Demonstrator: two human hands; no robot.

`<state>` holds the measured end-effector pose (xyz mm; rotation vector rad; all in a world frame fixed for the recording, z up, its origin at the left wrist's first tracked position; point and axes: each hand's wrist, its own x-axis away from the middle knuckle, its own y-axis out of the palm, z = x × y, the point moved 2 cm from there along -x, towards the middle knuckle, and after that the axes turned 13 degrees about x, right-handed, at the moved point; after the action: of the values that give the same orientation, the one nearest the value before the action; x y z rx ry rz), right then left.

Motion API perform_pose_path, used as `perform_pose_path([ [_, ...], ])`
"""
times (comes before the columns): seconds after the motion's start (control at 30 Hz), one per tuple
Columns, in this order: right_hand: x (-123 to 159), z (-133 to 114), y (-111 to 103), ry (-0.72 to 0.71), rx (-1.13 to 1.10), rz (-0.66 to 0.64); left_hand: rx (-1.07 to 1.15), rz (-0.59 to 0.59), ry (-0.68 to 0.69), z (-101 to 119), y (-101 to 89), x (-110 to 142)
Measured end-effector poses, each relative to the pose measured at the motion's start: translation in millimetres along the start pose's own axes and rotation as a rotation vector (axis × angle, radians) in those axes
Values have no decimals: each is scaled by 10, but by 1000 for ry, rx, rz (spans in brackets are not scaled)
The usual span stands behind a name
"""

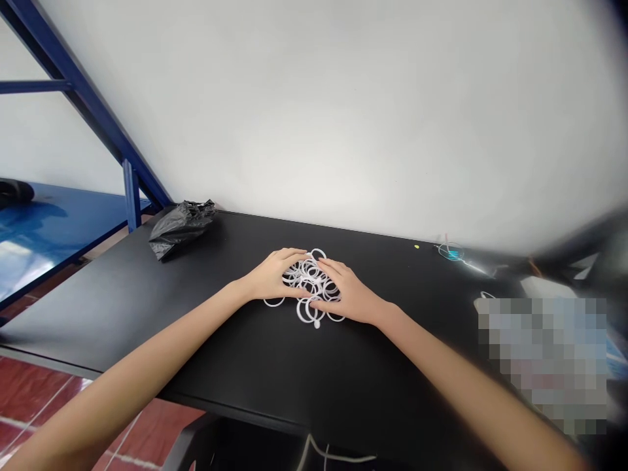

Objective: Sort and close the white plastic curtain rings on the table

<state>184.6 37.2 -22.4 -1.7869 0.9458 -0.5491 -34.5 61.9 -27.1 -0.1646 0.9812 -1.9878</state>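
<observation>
A heap of several thin white rings (310, 280) lies on the black table (255, 366), a little beyond its middle. My left hand (273, 275) rests on the heap's left side, fingers stretched out flat over the rings. My right hand (349, 294) lies on the heap's right side, fingers also spread and flat on the rings. The two hands bracket the heap from both sides. Some rings stick out below and between the hands.
A crumpled black plastic bag (180, 226) sits at the table's far left corner. A small clear item with blue on it (452, 252) lies at the far right by the white wall. Blue metal shelving (98, 124) stands to the left. A pixelated patch covers the right.
</observation>
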Motion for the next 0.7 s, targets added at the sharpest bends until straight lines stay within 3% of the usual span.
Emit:
perform_pose_path([
  [0.27, 551, 267, -116, 162, -31, 192, 126, 10, 52, 283, 368, -342],
  [0.5, 678, 405, -223, 289, -54, 259, 380, 132, -1, 539, 711, -591],
  [0.6, 672, 423, -221, 326, -91, 295, 626, 238, -64, 576, 708, -626],
  [0.7, 666, 436, -220, 357, -104, 314, 870, 342, -93, 469, 556, -578],
])
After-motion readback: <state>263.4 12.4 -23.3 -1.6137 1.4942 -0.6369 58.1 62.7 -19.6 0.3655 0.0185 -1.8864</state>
